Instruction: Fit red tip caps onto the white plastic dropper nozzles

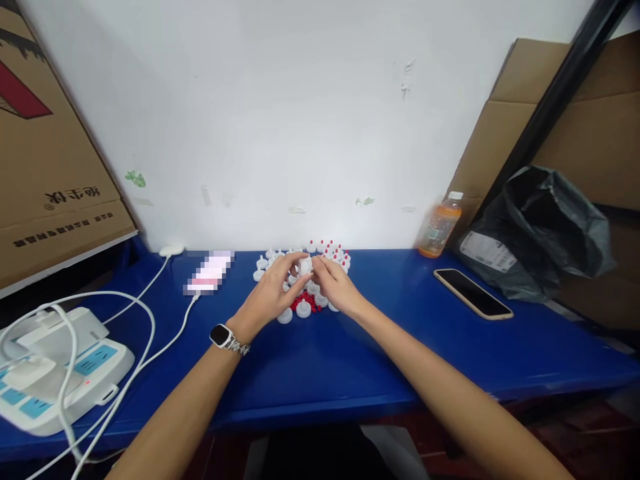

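Between the thumb and index finger of my left hand [269,291] is a white plastic nozzle cap [305,267]. The fingers of my right hand [339,287] are pinched together against the cap's right side; whatever they hold is hidden. Beneath both hands lies a small pile of loose red tips [306,302]. White nozzle caps without red tips surround the pile, one standing in front [303,309]. Behind my right hand stand several white caps with red tips [336,253]. More plain white caps [261,263] sit behind and left of my left hand.
A blue table [320,373] meets a white wall. On the left are a power strip [95,363], white cables and a lit, blurred-out device [210,272]. To the right lie a phone [473,293], an orange drink bottle [440,227] and a dark plastic bag [540,227].
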Demonstrator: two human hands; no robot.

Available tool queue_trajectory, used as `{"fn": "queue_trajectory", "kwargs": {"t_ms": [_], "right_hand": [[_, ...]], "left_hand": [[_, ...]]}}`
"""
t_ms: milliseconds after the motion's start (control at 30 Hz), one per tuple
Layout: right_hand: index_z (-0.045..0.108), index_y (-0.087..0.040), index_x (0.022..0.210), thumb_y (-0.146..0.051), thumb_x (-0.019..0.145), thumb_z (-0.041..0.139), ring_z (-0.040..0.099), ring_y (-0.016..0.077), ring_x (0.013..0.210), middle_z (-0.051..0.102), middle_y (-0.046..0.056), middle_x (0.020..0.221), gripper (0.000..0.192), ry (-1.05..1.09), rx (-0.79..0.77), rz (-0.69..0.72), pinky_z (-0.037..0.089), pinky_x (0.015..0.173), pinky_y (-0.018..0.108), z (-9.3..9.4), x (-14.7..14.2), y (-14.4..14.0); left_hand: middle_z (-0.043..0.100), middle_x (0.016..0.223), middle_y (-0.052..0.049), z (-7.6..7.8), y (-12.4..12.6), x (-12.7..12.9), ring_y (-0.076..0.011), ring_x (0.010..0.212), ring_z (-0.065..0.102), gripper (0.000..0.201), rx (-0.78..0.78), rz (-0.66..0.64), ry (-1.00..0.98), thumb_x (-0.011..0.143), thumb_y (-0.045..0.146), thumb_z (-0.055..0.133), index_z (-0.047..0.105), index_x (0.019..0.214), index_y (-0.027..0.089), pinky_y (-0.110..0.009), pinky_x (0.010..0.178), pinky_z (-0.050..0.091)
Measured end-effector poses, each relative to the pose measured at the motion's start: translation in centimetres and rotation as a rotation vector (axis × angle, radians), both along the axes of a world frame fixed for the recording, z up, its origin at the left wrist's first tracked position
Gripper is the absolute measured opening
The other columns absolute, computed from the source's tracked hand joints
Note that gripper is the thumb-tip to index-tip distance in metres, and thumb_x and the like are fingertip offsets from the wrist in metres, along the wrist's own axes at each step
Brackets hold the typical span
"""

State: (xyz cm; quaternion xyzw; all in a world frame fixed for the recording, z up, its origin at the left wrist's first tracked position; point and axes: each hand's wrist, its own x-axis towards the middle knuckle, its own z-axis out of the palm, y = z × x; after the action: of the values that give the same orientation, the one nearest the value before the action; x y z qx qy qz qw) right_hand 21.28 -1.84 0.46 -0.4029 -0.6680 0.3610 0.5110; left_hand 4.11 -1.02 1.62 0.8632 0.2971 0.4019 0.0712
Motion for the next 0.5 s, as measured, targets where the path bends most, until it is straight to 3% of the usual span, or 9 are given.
{"fn": "queue_trajectory", "kwargs": {"t_ms": [133, 233, 333, 433, 500], "right_hand": [[0.033, -0.024, 0.068, -0.061, 0.090, 0.043, 0.022, 0.0089, 0.047, 0.027, -0.007, 0.057, 0.045, 0.164, -0.188, 0.053, 0.021, 0.042, 0.023, 0.4, 0.2, 0.0], [0.025, -0.024, 0.065, -0.058, 0.090, 0.043, 0.017, 0.0086, 0.047, 0.021, -0.008, 0.055, 0.046, 0.225, -0.260, -0.045, 0.017, 0.043, 0.023, 1.0, 0.8, -0.2], [0.035, -0.021, 0.062, -0.050, 0.092, 0.046, 0.030, 0.0098, 0.051, 0.035, -0.005, 0.055, 0.043, -0.083, -0.034, -0.184, 0.025, 0.050, 0.024, 1.3, 1.3, -0.7], [0.057, -0.021, 0.073, -0.037, 0.089, 0.056, 0.047, 0.0116, 0.061, 0.057, -0.002, 0.067, 0.022, -0.519, 0.136, -0.163, 0.030, 0.058, 0.025, 1.0, 1.1, -1.1], [0.065, -0.022, 0.085, -0.033, 0.087, 0.060, 0.052, 0.0120, 0.064, 0.064, -0.002, 0.073, 0.012, -0.622, 0.145, -0.119, 0.032, 0.060, 0.025, 0.8, 1.0, -1.1]], "left_hand": [[0.060, 0.114, -0.009, 0.8, 0.0, -0.6, -0.0216, 0.104, 0.057, 0.029, 0.160, -0.048, 0.105, 0.100, 0.031, 0.046, 0.050, 0.128, 0.022, -0.039, 0.093, 0.048], [0.059, 0.111, -0.009, 1.3, 0.4, -1.6, -0.0210, 0.101, 0.056, 0.027, 0.264, 0.013, 0.011, 0.098, 0.031, 0.051, 0.051, 0.123, 0.021, -0.037, 0.090, 0.048], [0.058, 0.094, -0.003, 1.3, 0.9, -2.5, -0.0165, 0.082, 0.056, 0.031, 0.122, 0.147, -0.119, 0.097, 0.037, 0.052, 0.052, 0.124, 0.022, -0.031, 0.078, 0.049], [0.059, 0.090, -0.001, 0.6, 1.5, -2.7, -0.0154, 0.079, 0.057, 0.033, -0.081, 0.123, -0.070, 0.096, 0.042, 0.051, 0.053, 0.122, 0.023, -0.029, 0.073, 0.047], [0.060, 0.093, -0.001, 0.1, 1.8, -2.6, -0.0153, 0.079, 0.057, 0.034, -0.153, 0.086, -0.022, 0.094, 0.045, 0.054, 0.054, 0.120, 0.022, -0.029, 0.073, 0.047]]}}
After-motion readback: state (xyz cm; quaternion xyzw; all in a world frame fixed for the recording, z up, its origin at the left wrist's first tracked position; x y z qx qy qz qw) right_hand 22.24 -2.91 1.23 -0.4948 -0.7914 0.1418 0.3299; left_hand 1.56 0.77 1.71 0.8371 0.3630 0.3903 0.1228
